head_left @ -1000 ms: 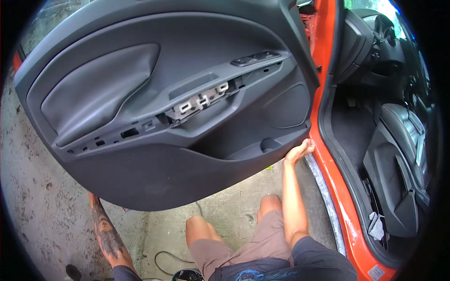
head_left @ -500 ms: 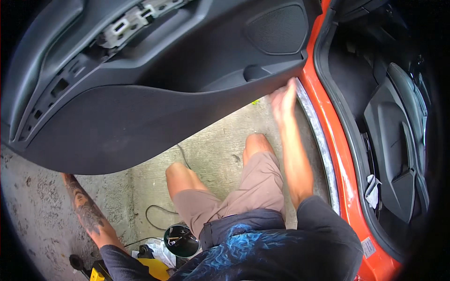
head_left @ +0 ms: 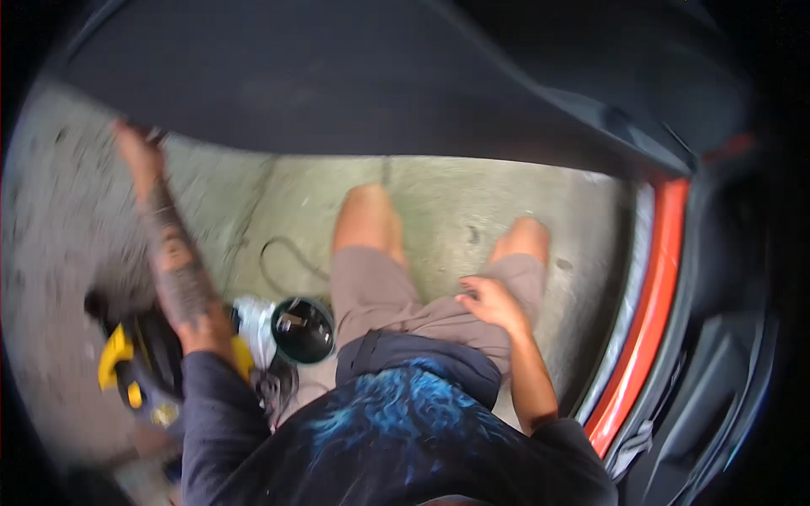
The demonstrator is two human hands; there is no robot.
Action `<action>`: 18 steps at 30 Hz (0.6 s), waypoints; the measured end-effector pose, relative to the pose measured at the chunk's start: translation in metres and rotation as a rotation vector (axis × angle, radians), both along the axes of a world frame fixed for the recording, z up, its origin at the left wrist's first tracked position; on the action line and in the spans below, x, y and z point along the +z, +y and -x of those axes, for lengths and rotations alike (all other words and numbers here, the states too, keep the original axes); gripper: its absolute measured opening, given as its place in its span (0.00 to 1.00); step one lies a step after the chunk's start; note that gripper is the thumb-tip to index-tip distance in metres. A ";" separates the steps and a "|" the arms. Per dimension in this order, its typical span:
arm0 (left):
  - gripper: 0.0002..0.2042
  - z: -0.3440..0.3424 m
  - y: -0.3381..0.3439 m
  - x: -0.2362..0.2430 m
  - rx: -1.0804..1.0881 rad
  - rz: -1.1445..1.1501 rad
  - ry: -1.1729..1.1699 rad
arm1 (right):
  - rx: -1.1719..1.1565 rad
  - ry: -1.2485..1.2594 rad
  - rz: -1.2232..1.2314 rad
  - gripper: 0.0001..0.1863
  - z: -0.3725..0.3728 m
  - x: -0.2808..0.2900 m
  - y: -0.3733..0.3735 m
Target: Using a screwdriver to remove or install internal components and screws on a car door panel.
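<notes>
A black door panel [head_left: 337,76] on an open car door spans the top of the view. My left hand [head_left: 139,148] is at its lower left edge, gripping it; some of the fingers are hidden by the edge and blurred. My right hand [head_left: 492,302] hovers in front of my right thigh, holding nothing. Its fingers are loosely bent and apart, well below the panel.
On the floor at left sits a yellow and black tool or machine [head_left: 139,379]. Beside it are a clear plastic bag [head_left: 253,325] and a dark round container [head_left: 304,350] with small items inside. A cable [head_left: 274,261] curls nearby. The red door sill [head_left: 645,320] runs along the right.
My right hand has left the panel's lower right corner and come back toward my lap. My left hand stays at the door's edge. The view has shifted, with the panel now higher in it.
</notes>
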State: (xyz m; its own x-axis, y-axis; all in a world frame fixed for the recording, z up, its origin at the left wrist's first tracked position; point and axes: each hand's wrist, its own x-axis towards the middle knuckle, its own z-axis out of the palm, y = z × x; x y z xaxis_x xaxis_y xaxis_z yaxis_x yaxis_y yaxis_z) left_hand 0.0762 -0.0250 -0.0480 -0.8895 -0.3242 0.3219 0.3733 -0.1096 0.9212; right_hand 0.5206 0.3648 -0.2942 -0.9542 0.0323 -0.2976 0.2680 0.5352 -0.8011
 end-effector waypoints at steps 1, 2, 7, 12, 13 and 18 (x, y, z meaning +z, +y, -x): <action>0.27 -0.023 -0.007 -0.011 0.014 0.072 0.016 | -0.038 0.039 0.110 0.21 -0.001 -0.006 0.003; 0.23 -0.047 -0.015 -0.027 -0.006 0.121 -0.020 | -0.096 -0.007 0.203 0.20 -0.002 -0.011 0.006; 0.24 -0.160 -0.052 -0.142 -0.010 0.837 -0.467 | -0.111 -0.068 0.116 0.20 0.010 -0.023 0.014; 0.41 -0.241 -0.087 -0.208 -0.687 1.311 -1.001 | -0.068 -0.109 -0.006 0.21 0.019 -0.014 0.012; 0.42 -0.252 -0.095 -0.214 -0.721 1.315 -0.985 | -0.047 -0.129 -0.025 0.21 0.021 -0.013 0.015; 0.45 -0.291 -0.128 -0.246 -0.492 1.315 -1.159 | -0.048 -0.069 -0.028 0.21 0.024 -0.020 0.028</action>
